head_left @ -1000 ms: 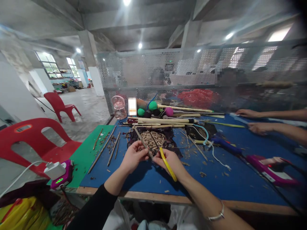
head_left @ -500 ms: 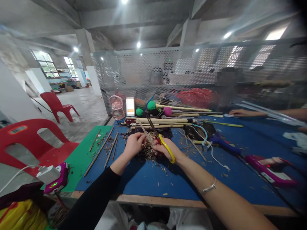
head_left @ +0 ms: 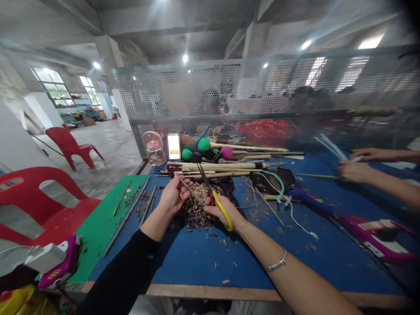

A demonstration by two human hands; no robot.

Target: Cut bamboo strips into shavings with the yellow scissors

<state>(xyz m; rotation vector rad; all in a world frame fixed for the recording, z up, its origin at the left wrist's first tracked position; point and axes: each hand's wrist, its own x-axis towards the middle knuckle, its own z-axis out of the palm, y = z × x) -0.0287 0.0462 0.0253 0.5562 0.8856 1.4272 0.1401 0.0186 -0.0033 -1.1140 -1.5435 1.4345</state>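
Note:
My left hand (head_left: 172,197) pinches a thin grey-brown stick (head_left: 192,191) near its upper end, its other fingers half curled. The stick slants down toward my right hand (head_left: 226,211), whose fingertips meet its lower end. Also in my right hand is a pair of scissors with yellow handles (head_left: 225,212); the dark blades point up and away, slightly apart. Beneath both hands lies a heap of brown and pale shavings (head_left: 197,214), partly on dark cloth.
Behind the heap lie pale sticks (head_left: 223,166) and green and pink yarn balls (head_left: 204,145). A pink bottle (head_left: 155,148) stands before a perforated metal screen (head_left: 183,96). At right are a glue gun (head_left: 310,201), a purple power unit (head_left: 377,238) and a co-worker's hands (head_left: 357,168).
My left hand has moved left, away from the right, and its fingers have loosened around the stick. The co-worker's hands have come together around clear strips. The view has shifted slightly.

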